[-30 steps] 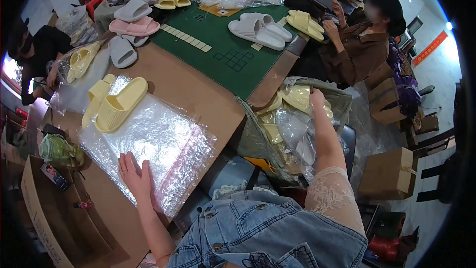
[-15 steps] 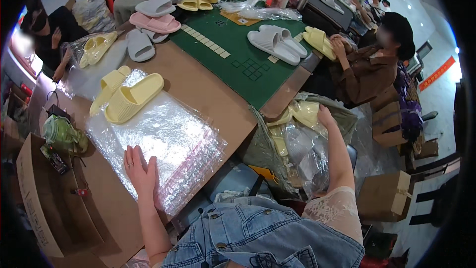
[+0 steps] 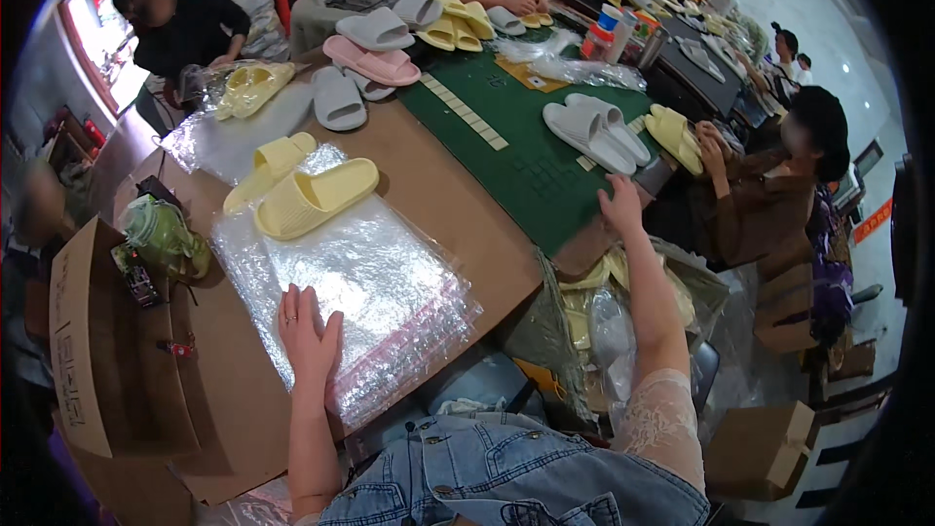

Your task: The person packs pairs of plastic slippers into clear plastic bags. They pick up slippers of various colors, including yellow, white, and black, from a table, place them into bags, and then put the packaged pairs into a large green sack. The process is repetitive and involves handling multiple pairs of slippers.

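My left hand (image 3: 310,341) lies flat, fingers stretched out, on a stack of clear plastic bags (image 3: 390,263) with a pinkish edge. At the far end of that stack rests a pair of yellow slide slippers (image 3: 317,199), one overlapping the other. My right hand (image 3: 621,206) is empty and held out over the near right corner of the green mat (image 3: 506,175), fingers apart. Just beyond its fingertips sits a pair of grey slide slippers (image 3: 596,132). Below my right forearm, an open sack (image 3: 560,321) holds yellow slippers wrapped in clear plastic.
An open cardboard box (image 3: 88,331) and a green-wrapped jar (image 3: 161,234) stand at the left. Pink slippers (image 3: 370,60) and grey and yellow ones line the far side. A co-worker at the right holds yellow slippers (image 3: 672,136); another at the far left handles a bagged yellow pair (image 3: 255,88).
My right hand has left the sack of slippers and moved up and forward toward the grey pair. My left hand stays on the bags. The whole view has shifted.
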A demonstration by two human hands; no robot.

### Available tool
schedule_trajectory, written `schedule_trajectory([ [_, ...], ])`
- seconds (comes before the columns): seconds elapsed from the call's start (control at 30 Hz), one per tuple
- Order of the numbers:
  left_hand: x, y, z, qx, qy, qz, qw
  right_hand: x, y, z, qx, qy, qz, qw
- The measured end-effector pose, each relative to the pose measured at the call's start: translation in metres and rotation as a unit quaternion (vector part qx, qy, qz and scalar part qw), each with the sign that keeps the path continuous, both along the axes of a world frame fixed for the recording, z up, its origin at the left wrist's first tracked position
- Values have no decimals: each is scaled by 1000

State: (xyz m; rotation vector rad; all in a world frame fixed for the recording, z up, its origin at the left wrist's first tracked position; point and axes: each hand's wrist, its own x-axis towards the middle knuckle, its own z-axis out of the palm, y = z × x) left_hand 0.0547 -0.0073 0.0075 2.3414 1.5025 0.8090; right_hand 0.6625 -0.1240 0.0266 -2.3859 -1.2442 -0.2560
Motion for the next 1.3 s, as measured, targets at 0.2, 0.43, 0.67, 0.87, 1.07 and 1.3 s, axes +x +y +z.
schedule_trajectory([
  [0.2,0,2,-4,4,8,7,1000,47,85,-30,-7,96,-34,995],
  [0.43,0,-1,3,-18,0,21,1000,21,99,-15,-40,39,-27,998],
  [0.67,1,-2,5,-9,-6,27,1000,-87,86,-12,46,60,106,992],
  [0.87,-2,1,1,8,6,14,1000,-195,86,6,14,155,214,964],
  [1.07,-3,2,-1,4,8,9,1000,-222,98,8,1,138,270,953],
  [1.3,-5,2,-2,-8,10,4,1000,-180,77,5,3,5,247,969],
])
